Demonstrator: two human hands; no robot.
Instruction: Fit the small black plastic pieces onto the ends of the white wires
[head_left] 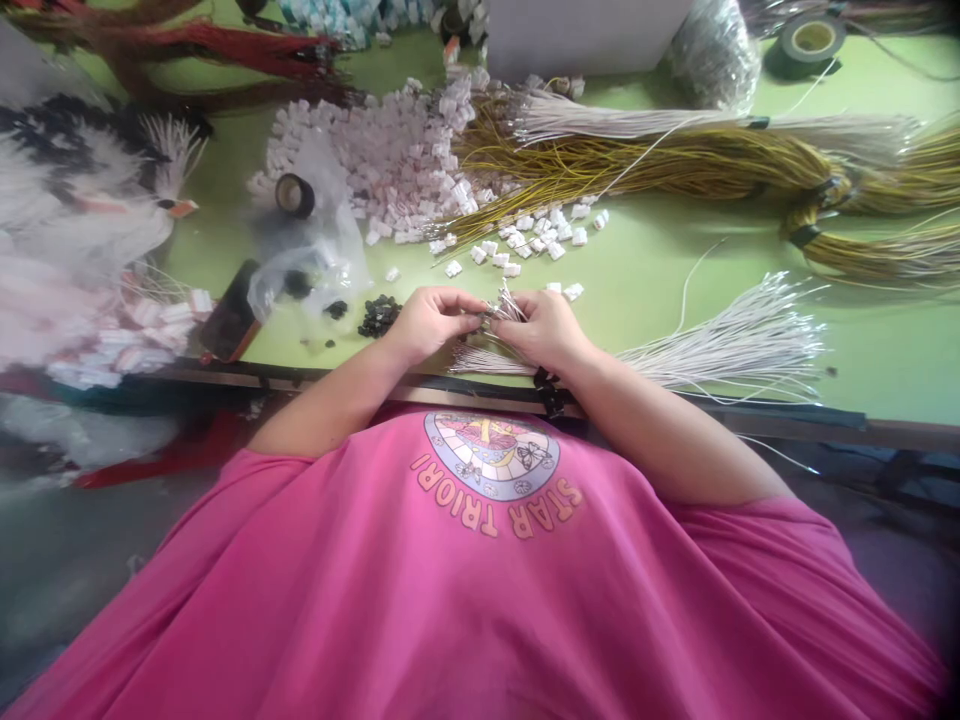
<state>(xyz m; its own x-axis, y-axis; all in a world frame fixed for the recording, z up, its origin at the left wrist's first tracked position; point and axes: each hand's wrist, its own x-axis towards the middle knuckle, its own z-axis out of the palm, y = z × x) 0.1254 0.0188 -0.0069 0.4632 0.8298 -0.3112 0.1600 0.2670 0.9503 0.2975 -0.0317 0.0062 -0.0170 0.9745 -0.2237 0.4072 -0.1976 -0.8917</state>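
Observation:
Near the table's front edge my two hands almost meet. My right hand is closed round a small bunch of white wires, whose tips stick up between the fingers. My left hand has thumb and forefinger pinched at the side of that bunch; what they grip is too small to make out. Below the hands lie more white wire ends. A large fan of white wires spreads to the right, partly behind the right forearm. Small black pieces sit in a pile beside my left hand.
Behind the hands are scattered white connectors and a big heap. Yellow wire bundles cross the back right. A clear bag, a tape roll and a dark phone-like object lie left on the green table.

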